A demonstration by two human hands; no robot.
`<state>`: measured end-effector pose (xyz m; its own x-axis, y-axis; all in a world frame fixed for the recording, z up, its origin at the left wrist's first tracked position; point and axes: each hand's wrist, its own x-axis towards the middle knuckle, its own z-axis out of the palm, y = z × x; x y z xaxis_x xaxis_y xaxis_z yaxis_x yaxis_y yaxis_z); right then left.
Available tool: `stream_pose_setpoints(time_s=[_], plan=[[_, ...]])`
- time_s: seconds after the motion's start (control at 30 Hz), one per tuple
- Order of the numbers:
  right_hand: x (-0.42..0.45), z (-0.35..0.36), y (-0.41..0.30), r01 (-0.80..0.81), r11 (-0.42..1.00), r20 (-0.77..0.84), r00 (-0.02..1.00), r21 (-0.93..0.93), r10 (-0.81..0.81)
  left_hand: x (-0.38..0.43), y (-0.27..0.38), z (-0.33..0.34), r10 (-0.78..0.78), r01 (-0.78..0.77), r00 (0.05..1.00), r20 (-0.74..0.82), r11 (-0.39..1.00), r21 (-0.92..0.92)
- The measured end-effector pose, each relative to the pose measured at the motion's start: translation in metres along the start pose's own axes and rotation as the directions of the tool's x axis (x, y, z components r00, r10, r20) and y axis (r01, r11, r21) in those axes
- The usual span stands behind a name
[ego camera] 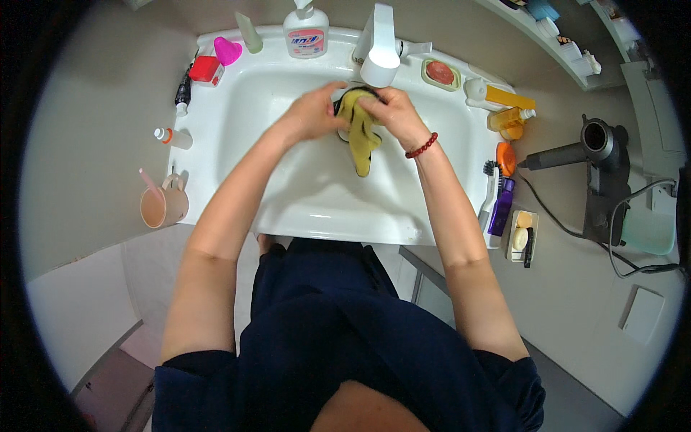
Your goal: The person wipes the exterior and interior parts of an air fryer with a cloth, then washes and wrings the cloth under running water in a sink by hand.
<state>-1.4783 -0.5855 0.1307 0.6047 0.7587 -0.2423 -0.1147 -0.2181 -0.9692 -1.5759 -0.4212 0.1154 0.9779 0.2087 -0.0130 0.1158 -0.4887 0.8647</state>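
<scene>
A yellow cloth (358, 132) with dark edging hangs bunched over the basin of a white washbasin (324, 183), just below the faucet (379, 54). My right hand (398, 114) grips its upper right part, thumb pressed on the front; a red bead bracelet circles that wrist. At the cloth's left side is my left hand (310, 114), thumb and fingers spread apart. Whether its fingertips touch the cloth I cannot tell. The cloth's lower end dangles free, and the drain area behind it is mostly hidden.
Along the back rim stand a white pump bottle (306, 32) and a soap dish (441, 74) with reddish soap. A pinkish mug (171, 202) sits at the left edge. On the right are an amber bottle (507, 119), a scrubbing brush (490, 189) and a wall-mounted hair dryer (572, 154).
</scene>
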Motion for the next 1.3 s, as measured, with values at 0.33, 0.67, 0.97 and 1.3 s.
stream_pose_setpoints(time_s=[0.33,0.67,0.97,1.3], plan=[[-0.002,0.033,0.057,0.157,0.958,0.058,0.987,-0.239,-0.148,-0.011,0.044,-0.003,-0.194,0.166,0.978,0.071,0.533,-0.829],[0.001,0.01,0.069,0.277,0.65,-0.312,0.948,0.708,-0.064,-0.023,-0.05,0.022,-0.582,0.248,0.804,0.122,0.141,-0.958],[-0.069,0.098,0.053,0.46,0.567,0.077,0.817,-0.683,-0.571,0.001,-0.083,0.097,-0.064,0.29,0.927,0.369,-0.5,-0.816],[-0.002,0.064,0.058,0.208,0.696,-0.33,0.764,-0.688,-0.554,0.004,-0.047,0.106,0.065,0.072,0.996,0.057,-0.249,-0.966]])
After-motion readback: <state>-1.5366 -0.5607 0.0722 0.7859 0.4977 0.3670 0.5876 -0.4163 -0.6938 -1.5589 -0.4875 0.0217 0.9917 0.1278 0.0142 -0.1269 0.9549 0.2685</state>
